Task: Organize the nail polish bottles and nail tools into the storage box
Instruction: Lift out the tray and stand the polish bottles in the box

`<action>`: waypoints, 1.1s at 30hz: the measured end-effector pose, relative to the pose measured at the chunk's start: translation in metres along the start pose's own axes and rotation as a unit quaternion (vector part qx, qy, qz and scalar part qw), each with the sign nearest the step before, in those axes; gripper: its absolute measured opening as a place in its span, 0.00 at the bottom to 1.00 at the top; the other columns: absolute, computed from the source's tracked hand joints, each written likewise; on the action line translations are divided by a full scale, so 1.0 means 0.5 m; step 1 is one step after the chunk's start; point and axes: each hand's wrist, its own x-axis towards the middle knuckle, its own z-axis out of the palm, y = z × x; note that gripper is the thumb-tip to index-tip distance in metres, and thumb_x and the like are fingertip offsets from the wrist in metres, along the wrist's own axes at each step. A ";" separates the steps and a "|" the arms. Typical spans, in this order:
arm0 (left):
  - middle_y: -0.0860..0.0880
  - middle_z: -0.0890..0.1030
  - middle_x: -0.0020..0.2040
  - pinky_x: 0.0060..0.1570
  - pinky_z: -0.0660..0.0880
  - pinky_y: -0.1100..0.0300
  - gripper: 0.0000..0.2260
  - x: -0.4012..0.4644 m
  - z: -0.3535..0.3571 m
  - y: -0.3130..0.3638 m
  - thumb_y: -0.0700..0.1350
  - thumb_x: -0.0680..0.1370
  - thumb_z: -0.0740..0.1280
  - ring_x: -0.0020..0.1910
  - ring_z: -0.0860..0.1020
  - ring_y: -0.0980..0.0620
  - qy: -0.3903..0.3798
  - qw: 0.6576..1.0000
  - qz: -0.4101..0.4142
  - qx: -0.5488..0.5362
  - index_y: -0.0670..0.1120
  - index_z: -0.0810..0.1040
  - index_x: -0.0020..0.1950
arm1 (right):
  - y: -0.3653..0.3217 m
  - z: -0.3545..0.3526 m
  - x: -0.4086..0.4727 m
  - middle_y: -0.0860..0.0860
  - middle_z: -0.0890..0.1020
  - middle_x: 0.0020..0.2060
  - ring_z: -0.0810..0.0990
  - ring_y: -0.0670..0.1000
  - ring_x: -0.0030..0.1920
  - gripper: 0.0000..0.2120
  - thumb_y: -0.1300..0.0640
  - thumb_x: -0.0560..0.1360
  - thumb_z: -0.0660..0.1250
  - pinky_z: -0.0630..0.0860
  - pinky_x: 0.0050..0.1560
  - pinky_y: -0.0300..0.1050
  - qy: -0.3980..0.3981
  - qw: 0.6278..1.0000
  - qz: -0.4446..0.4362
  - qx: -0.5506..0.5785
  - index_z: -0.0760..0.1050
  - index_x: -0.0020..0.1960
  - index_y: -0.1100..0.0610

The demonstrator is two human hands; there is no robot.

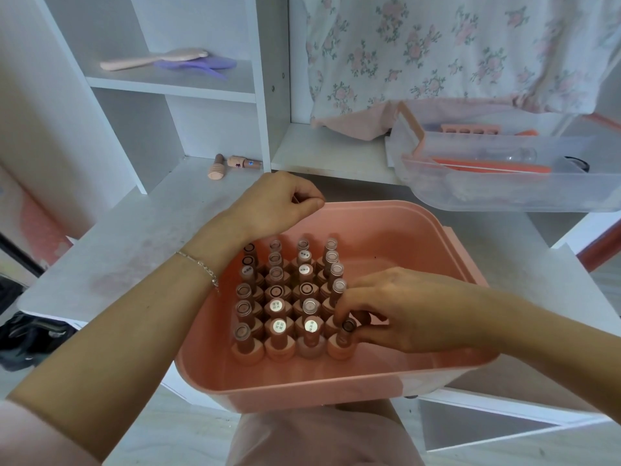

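I see the nail polish bottle (346, 336) pinched at its cap by my right hand (400, 311), thumb and fingers curled round it. It stands at the near right corner of the block of bottles, its round base among the others. That block of nail polish bottles (285, 297) stands upright in four rows just to the left of my right hand and below my left wrist, all caps up, some with pale round labels on top. They stand in the left part of the pink storage box (369, 388), whose floor under my right hand is bare.

My left hand (275, 203) sits at the far left rim of the box, fingers curled over the edge and gripping it. A thin bracelet (201, 267) lies across that wrist.

Beyond my right hand, further back and to the right, a clear plastic tray (504, 193) holds orange nail files (494, 166) and a pink toe separator (467, 128). Beyond my left hand, two small pink items (232, 164) lie on the white desk (134, 237). Higher up on a shelf to the left rest a pink hairbrush (151, 59) and a purple comb (198, 64). Floral fabric (437, 48) hangs behind the tray.
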 end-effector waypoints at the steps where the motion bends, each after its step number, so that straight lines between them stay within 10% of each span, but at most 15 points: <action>1: 0.57 0.77 0.36 0.39 0.68 0.69 0.07 0.000 0.000 0.000 0.43 0.76 0.65 0.36 0.73 0.64 0.000 1.000 -0.001 -0.001 0.45 0.82 0.48 | 0.000 0.001 0.000 0.42 0.75 0.46 0.64 0.39 0.40 0.11 0.50 0.75 0.63 0.63 0.43 0.33 0.000 1.000 -0.003 -0.003 0.73 0.57 0.49; 24: 0.61 0.77 0.35 0.41 0.68 0.66 0.06 0.002 0.000 -0.003 0.43 0.76 0.65 0.36 0.73 0.65 -0.002 1.000 -0.003 -0.013 0.45 0.82 0.47 | -0.012 0.000 0.001 0.49 0.78 0.48 0.74 0.49 0.47 0.11 0.52 0.77 0.60 0.72 0.48 0.44 0.007 0.996 -0.034 -0.082 0.73 0.55 0.55; 33: 0.63 0.76 0.35 0.41 0.67 0.67 0.07 0.003 0.001 -0.005 0.44 0.76 0.65 0.36 0.73 0.66 -0.004 1.000 0.000 0.000 0.46 0.82 0.46 | 0.000 -0.006 -0.006 0.41 0.75 0.44 0.64 0.37 0.41 0.14 0.51 0.75 0.64 0.64 0.44 0.32 0.029 0.999 -0.017 -0.011 0.72 0.60 0.49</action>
